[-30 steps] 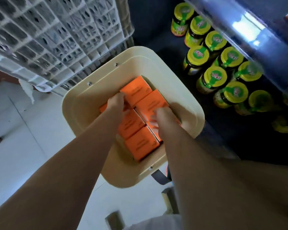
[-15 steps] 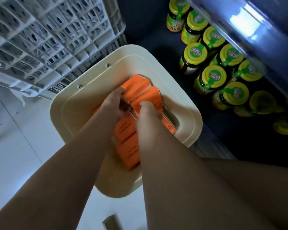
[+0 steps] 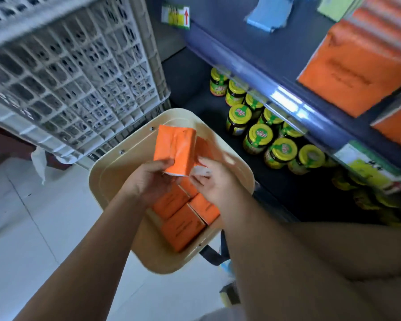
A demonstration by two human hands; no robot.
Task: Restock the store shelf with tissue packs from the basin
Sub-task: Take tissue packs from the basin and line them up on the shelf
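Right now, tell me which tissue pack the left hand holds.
The upright pack raised over the basin, gripped at its lower end by the left hand; the packs below lie flat inside it.

Red up-arrow on tag [image 3: 176,17], left end of upper shelf [image 3: 241,42]. Print on jar lids [image 3: 239,113], packs [image 3: 182,225] and lower tag [image 3: 370,172]: unreadable.

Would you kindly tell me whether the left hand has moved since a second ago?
Yes. Judged against the basin, the left hand has risen off the packs inside and now holds one pack above them.
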